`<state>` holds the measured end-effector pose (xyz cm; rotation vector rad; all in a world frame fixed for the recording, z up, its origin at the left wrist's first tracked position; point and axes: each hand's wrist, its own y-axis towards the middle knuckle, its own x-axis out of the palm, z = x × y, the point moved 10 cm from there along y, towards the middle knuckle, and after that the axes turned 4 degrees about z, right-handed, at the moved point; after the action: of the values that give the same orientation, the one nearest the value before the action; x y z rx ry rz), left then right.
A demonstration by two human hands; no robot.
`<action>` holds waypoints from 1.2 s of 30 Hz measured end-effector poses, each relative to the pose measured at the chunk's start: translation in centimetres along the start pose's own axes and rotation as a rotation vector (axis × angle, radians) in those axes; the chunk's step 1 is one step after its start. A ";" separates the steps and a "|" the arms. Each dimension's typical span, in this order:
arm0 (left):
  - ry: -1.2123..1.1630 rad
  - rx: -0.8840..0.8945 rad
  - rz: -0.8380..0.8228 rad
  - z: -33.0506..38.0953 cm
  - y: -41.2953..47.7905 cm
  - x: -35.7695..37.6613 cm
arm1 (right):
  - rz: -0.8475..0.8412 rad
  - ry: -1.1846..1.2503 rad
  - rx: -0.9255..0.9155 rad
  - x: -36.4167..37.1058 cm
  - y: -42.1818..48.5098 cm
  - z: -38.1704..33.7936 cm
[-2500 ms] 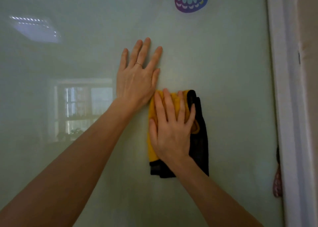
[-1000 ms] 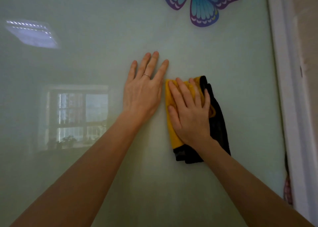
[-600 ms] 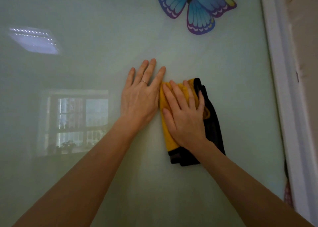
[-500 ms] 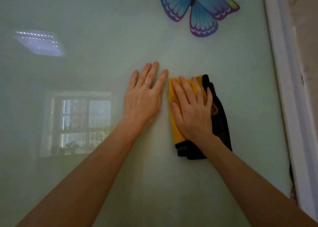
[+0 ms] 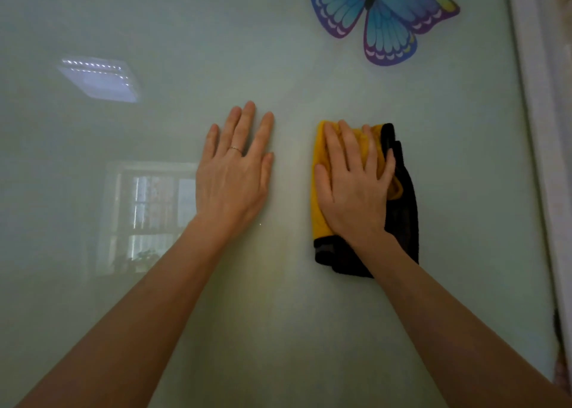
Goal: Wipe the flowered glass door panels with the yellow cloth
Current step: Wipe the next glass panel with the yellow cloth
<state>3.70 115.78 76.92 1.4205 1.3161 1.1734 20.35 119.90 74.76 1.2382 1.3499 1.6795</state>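
A pale green frosted glass door panel (image 5: 278, 314) fills the view. My right hand (image 5: 353, 187) presses the folded yellow and black cloth (image 5: 402, 222) flat against the glass with straight fingers. My left hand (image 5: 235, 175) lies flat on the bare glass to the left of the cloth, fingers spread, a thin ring on one finger. A gap of glass separates the two hands. A blue and purple butterfly picture (image 5: 380, 14) is on the glass above the cloth.
A white door frame (image 5: 538, 129) runs down the right edge. The glass reflects a ceiling light (image 5: 99, 79) at the upper left and a window (image 5: 148, 215) at the left.
My right hand has slid the cloth to the right, away from my left hand, which it was touching. The left hand has stayed flat on the glass.
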 end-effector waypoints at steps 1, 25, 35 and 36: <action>-0.008 -0.011 -0.003 -0.1 -0.2 -0.1 | 0.022 -0.013 0.085 -0.2 0.4 0.2; -0.006 -0.097 0.002 -6.5 -4.7 -3.2 | -0.058 0.151 -0.184 -0.2 -1.2 -10.9; 0.046 -0.171 0.018 -14.1 -4.0 -5.4 | -0.070 0.112 -0.065 -0.8 -3.4 -13.8; 0.039 -0.172 0.028 -14.1 -4.1 -5.4 | -0.082 0.146 -0.138 -1.1 -4.5 -15.2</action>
<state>-10.92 110.54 75.26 1.3013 1.1937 1.3062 6.16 114.74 69.78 0.9852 1.3261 1.8012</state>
